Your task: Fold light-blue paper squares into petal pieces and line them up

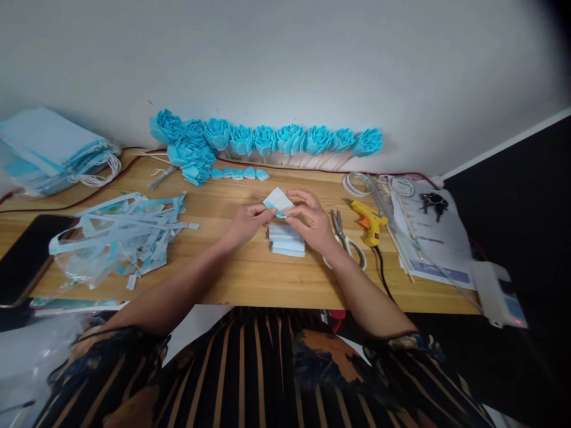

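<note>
Between my hands is a small white-and-blue fabric square (279,199), held with one corner pointing away from me and blue showing along its lower edge. My left hand (250,223) pinches its left side. On the other side, my right hand (312,219) grips the lower right edge with thumb and fingers. Just below lies a stack of pale cut squares (286,245) on the wooden table. Several small folded blue pieces (238,173) sit in a row beyond my hands.
Blue fabric flowers (265,140) on sticks lean along the wall. Scissors (341,232) and a yellow glue gun (368,221) lie right. Left are a heap of scraps (120,235), a black phone (33,255) and a pile of face masks (53,148). Keys (435,205) rest on papers.
</note>
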Demonstrator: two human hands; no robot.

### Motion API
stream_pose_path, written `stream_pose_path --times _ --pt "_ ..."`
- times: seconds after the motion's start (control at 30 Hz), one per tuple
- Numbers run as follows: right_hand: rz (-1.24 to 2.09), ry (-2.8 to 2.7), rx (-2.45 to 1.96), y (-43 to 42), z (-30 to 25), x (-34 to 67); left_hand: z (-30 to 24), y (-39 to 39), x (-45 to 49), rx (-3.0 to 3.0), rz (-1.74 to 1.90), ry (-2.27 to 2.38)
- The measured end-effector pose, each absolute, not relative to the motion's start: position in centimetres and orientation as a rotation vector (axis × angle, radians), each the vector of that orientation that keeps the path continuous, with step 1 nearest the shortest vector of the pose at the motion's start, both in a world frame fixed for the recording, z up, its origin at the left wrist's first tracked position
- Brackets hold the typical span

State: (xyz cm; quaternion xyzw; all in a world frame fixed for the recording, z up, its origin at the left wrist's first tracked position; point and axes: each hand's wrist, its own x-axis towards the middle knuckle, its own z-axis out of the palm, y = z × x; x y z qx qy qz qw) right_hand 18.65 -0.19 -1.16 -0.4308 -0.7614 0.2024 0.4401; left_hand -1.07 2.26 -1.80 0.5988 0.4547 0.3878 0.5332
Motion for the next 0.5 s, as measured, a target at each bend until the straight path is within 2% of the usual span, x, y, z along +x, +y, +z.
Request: stream_pose_path --times 0.23,0.5 --pt "0.886 -1.605 -1.134 0.0 -2.4 18.5 -1.3 2.0 -0.9 1.442 0.891 1.059" --pt "1.041 -1.460 -1.155 0.2 -2.3 18.3 -1.5 2.0 -0.9 1.468 0.861 1.049"
